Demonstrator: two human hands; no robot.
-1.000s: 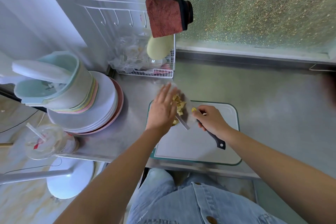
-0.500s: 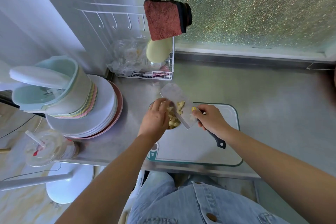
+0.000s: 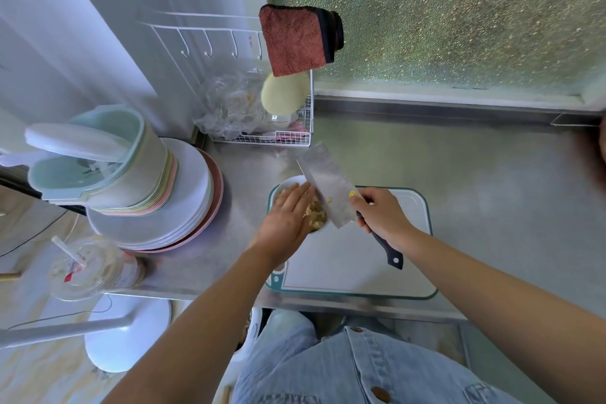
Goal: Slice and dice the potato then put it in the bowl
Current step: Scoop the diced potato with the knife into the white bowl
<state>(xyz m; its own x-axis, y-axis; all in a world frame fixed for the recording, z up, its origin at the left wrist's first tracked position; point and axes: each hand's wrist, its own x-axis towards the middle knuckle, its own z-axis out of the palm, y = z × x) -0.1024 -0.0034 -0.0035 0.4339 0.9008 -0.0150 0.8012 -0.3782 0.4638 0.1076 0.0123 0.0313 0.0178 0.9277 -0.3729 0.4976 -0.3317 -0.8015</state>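
A white bowl [image 3: 289,183] sits at the far left corner of the white, green-edged cutting board [image 3: 357,266]. Diced yellow potato [image 3: 317,212] fills it. My left hand [image 3: 284,218] lies over the bowl with fingers straight, touching the dice and hiding much of the bowl. My right hand [image 3: 382,218] grips the black handle of a cleaver [image 3: 328,188]. Its broad blade tilts over the bowl's right side, with a few potato bits stuck to it.
A stack of plates [image 3: 157,207] with pastel cups on top stands to the left. A plastic cup with a straw [image 3: 88,267] sits near the counter's front left edge. A wire rack [image 3: 262,128] with a red cloth [image 3: 295,39] stands behind.
The dice that lay on the blade have gone into the bowl. My left hand has swept down from the blade onto the bowl. The cleaver blade now shows nearly bare.
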